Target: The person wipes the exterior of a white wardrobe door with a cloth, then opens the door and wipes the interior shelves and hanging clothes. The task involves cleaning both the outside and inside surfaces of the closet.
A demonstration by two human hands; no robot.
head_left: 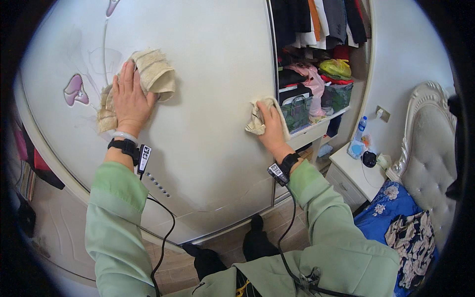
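Note:
A white sliding wardrobe door (213, 123) with purple flower ornaments (75, 90) fills the middle. Against its upper left part, my left hand (131, 101) lies flat, fingers stretched out, pressing a beige cloth (157, 74) to the surface. The cloth bunches out on both sides of the hand. Near the door's right edge, my right hand (273, 132) grips a second, smaller beige cloth (256, 123), which touches the door. Its fingertips are partly hidden in the folds. Both wrists carry black straps with small devices and cables.
Right of the door, the wardrobe's open section holds hanging clothes (341, 20), mesh baskets (297, 113) and bags. A white nightstand (346, 166) with a water bottle (361, 126) stands beside a tufted headboard (430, 143). Blue bedding (378, 210) lies at lower right; cables hang from my wrists.

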